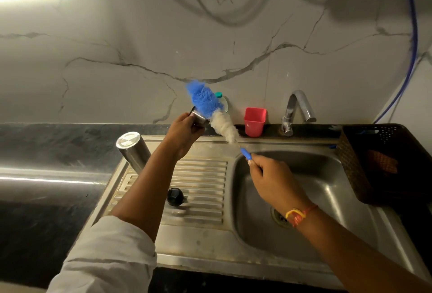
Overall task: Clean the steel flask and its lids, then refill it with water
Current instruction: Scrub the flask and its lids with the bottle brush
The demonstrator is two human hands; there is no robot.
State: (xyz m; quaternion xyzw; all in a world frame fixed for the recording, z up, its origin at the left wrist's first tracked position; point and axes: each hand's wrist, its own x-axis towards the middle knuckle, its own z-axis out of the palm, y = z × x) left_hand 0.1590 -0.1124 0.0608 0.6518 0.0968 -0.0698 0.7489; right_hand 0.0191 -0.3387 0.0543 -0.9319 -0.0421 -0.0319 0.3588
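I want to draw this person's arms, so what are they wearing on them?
A crumpled white sleeve is pushed up near the left elbow, and the left hand is bare. The right wrist wears a thread band in orange, red and yellow, and no sleeve shows there. The right hand is bare too.

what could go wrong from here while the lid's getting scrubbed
The steel flask stands on the drainboard close beside the left forearm; an arm swing might topple it. The brush, gripped by the right hand at its handle end, has its tip seemingly near the green-capped bottle behind and could knock it. The small steel lid in the left hand may slip if wet.
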